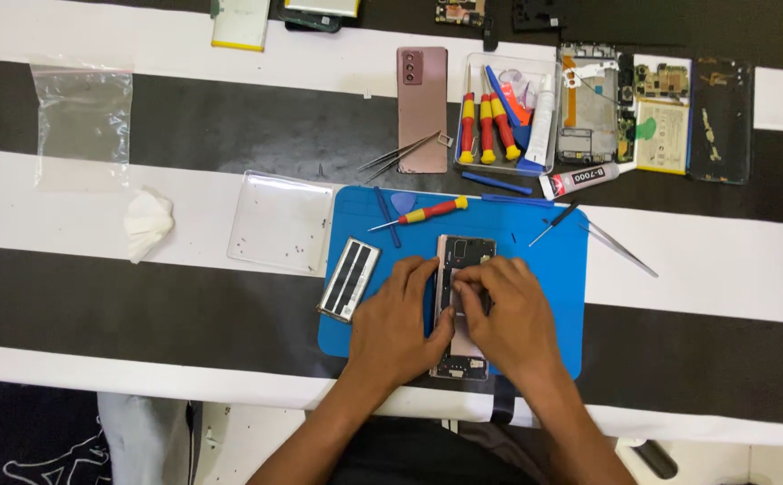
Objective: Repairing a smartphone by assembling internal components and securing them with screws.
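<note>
So from where I'm watching, both hands are down on an opened-up phone lying lengthwise in the middle of the blue mat. The left hand has its fingers pressed together along the phone's left edge, steadying it, while the right hand sits on top with the fingertips bunched like they're pinching something small inside; I can't tell what. At about 9 o'clock from the phone there's a black battery near the mat's left edge, and at 12 o'clock a red and yellow screwdriver. Further out at 10 o'clock sits a clear plastic tray, and at 1 o'clock a glue tube. A pink phone back lies at 12 o'clock beside a clear tub of tools.
</note>
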